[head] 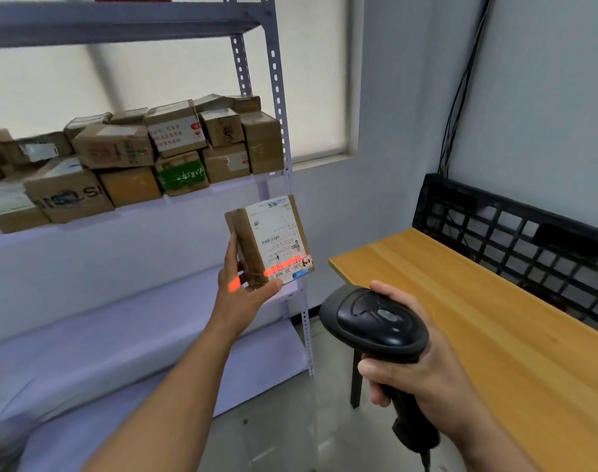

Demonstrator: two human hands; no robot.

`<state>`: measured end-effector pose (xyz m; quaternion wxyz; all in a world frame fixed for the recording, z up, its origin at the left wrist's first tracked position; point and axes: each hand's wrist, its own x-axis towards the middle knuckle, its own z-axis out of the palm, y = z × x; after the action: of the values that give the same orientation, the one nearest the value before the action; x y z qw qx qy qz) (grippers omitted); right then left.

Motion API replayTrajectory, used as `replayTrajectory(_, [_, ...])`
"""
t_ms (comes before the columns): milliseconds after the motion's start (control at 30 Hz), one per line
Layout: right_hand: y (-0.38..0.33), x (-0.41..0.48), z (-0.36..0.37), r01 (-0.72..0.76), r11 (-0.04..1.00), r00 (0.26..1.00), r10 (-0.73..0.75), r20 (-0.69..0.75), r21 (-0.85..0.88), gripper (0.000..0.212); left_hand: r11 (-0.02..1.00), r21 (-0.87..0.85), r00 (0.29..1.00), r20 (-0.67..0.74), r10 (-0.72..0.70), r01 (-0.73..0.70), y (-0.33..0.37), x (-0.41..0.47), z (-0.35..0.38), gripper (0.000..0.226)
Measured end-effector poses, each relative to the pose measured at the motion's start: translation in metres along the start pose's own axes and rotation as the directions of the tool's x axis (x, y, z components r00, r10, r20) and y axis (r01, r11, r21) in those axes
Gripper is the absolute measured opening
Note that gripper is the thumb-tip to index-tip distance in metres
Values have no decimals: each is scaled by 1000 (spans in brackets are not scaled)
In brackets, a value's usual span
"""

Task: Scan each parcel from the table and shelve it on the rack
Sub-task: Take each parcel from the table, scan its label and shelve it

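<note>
My left hand (241,287) grips a small cardboard parcel (268,238) from below and holds it upright in front of the rack, its white shipping label facing me. A red scan line lies across the barcode at the label's lower edge and spills onto my left palm. My right hand (417,366) grips the handle of a black barcode scanner (372,321), whose head points toward the parcel from the lower right. The rack (280,107) is pale lilac metal with several shelves.
Several cardboard boxes (127,158) are stacked on the rack's middle shelf. Its lower shelves (86,342) show bare boards. A wooden table (495,321) stands on the right with a black plastic crate (515,233) at its back, against the wall.
</note>
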<state>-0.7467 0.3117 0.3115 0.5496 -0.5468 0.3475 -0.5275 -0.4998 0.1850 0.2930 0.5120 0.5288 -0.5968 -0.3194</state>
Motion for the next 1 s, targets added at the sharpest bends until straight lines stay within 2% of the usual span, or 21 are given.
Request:
replayTrajectory(300, [-1, -3, -21, -2, 1000, 1000, 2, 9, -12, 81, 997, 77, 999, -32, -10, 12, -5, 0, 5, 103])
replayTrajectory(1000, [-3, -7, -39, -55, 998, 991, 49, 123, 44, 79, 997, 83, 976, -216, 10, 8, -6, -13, -13, 101])
